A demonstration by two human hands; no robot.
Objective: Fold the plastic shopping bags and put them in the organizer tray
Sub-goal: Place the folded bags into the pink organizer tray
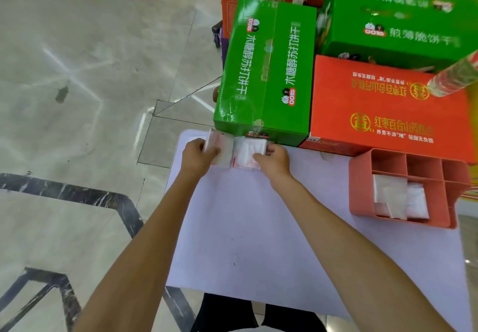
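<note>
Your left hand and right hand each pinch the half-folded bag at twelve o'clock; fingertips hidden beneath. Tray at three o'clock, cut off.

The thin white plastic bag with red print looks filmy and a bit crinkly, semi-see-through. The folded white plastic bags have the same soft sheen, sitting in a coral-pink moulded plastic organizer tray that's smooth and pretty matt. The pale lilac surface looks flat and matt, like paper or a sheet. The tall green printed cardboard box has a glossy film wrap; the orange cardboard box is duller. The polished marble-look floor is shiny.
</note>
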